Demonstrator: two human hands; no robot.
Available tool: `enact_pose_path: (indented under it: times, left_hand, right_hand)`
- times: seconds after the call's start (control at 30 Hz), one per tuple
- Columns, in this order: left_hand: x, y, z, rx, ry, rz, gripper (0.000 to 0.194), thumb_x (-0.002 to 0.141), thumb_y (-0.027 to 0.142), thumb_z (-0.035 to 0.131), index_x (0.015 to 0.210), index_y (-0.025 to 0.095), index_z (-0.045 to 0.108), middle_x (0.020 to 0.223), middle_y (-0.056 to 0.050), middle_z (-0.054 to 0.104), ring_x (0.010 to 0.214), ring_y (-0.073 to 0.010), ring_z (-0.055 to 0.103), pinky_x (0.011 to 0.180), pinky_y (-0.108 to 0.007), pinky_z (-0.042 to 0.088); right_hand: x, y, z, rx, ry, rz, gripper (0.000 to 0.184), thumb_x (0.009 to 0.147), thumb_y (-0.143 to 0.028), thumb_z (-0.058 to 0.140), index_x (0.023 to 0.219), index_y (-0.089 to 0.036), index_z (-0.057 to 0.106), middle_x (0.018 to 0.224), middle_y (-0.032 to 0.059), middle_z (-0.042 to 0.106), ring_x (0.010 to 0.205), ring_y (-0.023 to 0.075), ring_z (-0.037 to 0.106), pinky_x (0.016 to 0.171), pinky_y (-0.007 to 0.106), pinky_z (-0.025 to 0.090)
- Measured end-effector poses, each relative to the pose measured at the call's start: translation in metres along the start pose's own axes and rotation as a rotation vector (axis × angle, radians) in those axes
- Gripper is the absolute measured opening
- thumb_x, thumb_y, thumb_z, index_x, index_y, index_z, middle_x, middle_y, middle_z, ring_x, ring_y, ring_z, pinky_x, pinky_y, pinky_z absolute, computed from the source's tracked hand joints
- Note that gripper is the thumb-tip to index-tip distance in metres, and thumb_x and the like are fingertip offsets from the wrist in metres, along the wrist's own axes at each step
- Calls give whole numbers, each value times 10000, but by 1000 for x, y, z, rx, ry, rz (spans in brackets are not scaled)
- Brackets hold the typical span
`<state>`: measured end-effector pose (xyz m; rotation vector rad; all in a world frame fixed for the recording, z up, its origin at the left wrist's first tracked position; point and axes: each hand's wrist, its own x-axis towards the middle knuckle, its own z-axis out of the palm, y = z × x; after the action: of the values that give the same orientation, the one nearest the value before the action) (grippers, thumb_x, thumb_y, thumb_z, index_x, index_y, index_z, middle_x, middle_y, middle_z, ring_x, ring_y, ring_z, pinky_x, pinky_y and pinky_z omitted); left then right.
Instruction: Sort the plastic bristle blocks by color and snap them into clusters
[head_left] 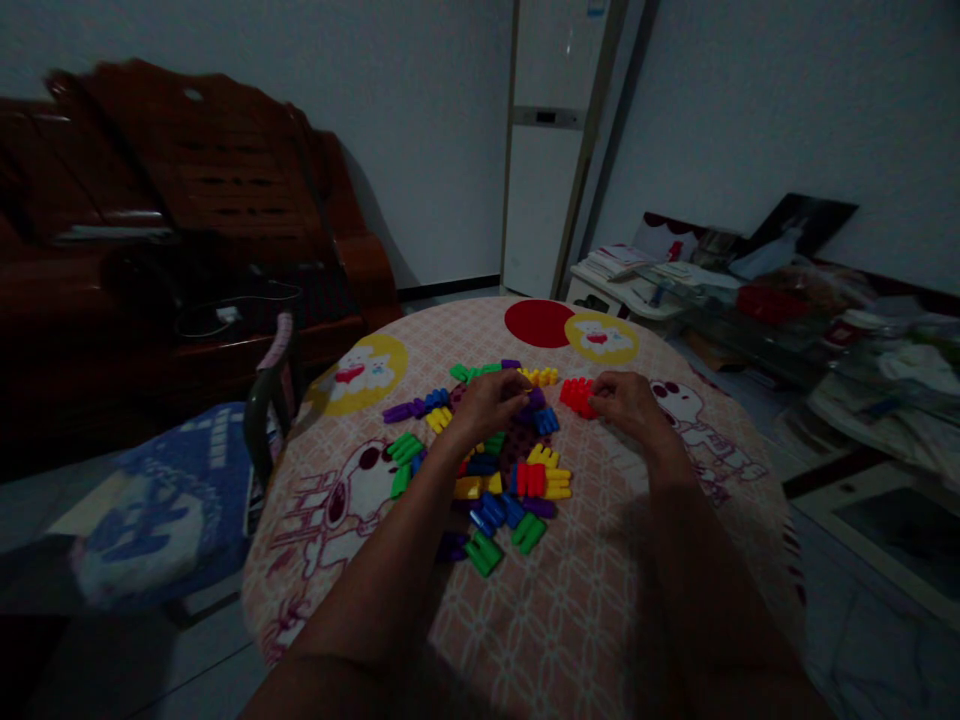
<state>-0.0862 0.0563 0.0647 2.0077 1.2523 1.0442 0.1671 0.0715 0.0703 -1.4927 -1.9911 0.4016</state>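
Observation:
My right hand (626,402) is pinched on the right end of a red building block (576,396), at the right side of the pile. Over the back of the pile is my left hand (489,402), its thumb and fingers drawn together. A purple block (535,400) sits right at those fingertips; whether they grip it cannot be made out. Around and below the left hand lie finger-shaped blocks: yellow ones (540,377), a blue one (547,420), a red one (531,480) beside yellow, and green ones (484,552). My left forearm hides part of the pile.
A round table (540,620) with a patterned cloth bears the blocks. At the left stand a chair (172,490) with a blue cover and a wooden sofa (225,180). A cluttered glass-topped stand (765,340) is at the right, a tall white cabinet-like unit (544,200) behind.

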Motion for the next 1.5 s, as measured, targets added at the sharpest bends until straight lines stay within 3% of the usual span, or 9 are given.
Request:
enact_pose_path:
  times: [0.37, 0.57, 0.73, 0.83, 0.97, 1.1, 1.23, 1.4, 1.5]
  left_hand:
    - [-1, -22, -32, -61, 89, -57, 253, 772, 323, 633, 929, 139, 709, 791, -48, 731, 720, -169, 663, 653, -257, 512]
    - [-2, -26, -42, -71, 131, -82, 300, 754, 365, 646, 934, 133, 707, 780, -51, 728, 726, -180, 676, 664, -267, 524]
    - [-2, -24, -44, -64, 140, -87, 294, 756, 357, 643, 931, 132, 712, 791, -58, 734, 728, -182, 680, 653, -266, 524]
    - [-2, -25, -43, -70, 131, -79, 296, 756, 354, 648, 937, 130, 712, 778, -58, 730, 715, -183, 682, 652, -269, 527]
    - [-2, -26, -42, -73, 131, -68, 283, 755, 343, 644, 928, 129, 712, 775, -53, 726, 715, -182, 676, 660, -271, 526]
    - [-2, -24, -41, -76, 116, -61, 271, 758, 336, 645, 913, 124, 711, 771, -45, 718, 703, -167, 655, 642, -252, 502]
    - [-4, -17, -36, -56, -15, -57, 263, 763, 327, 662, 926, 129, 720, 750, -32, 705, 671, -151, 629, 620, -235, 467]
    - [-8, -6, -27, -101, -406, -33, 270, 743, 366, 719, 909, 154, 741, 743, -15, 711, 674, -151, 630, 614, -224, 452]
    - [-8, -5, -20, -165, -502, -69, 251, 750, 357, 714, 889, 148, 730, 756, -19, 719, 683, -154, 644, 624, -226, 464]
  right_hand:
    - [-2, -3, 19, -339, -93, 100, 109, 746, -171, 627, 755, -173, 736, 795, 63, 725, 700, 153, 581, 605, 257, 308]
    - [-1, -12, 12, -292, -87, 77, 82, 760, -198, 662, 793, -180, 734, 795, 50, 721, 710, 153, 584, 614, 248, 324]
    - [-8, -40, 15, -102, -417, -132, 34, 745, -190, 705, 755, -170, 732, 684, -3, 659, 659, 130, 571, 617, 238, 342]
    - [-18, -56, 24, -130, -610, -181, 184, 681, -224, 789, 858, -199, 745, 756, -11, 672, 693, 141, 578, 600, 231, 333]
    - [-29, -72, 37, -272, -676, -212, 378, 630, -304, 843, 977, -212, 726, 931, 41, 705, 831, 201, 607, 632, 245, 356]
    - [-32, -85, 39, -337, -713, -218, 204, 702, -254, 744, 890, -187, 701, 895, 55, 690, 832, 215, 603, 637, 260, 359]
    - [-30, -89, 34, -212, -703, -163, 98, 704, -199, 714, 774, -174, 651, 785, 22, 648, 743, 168, 567, 601, 245, 330]
    - [-22, -72, 42, 53, -437, -138, 146, 713, -170, 707, 698, -178, 562, 677, -35, 581, 643, 110, 515, 570, 220, 297]
    - [-16, -61, 51, 158, -312, -91, 206, 725, -214, 729, 676, -182, 532, 649, -37, 569, 621, 107, 515, 565, 218, 311]
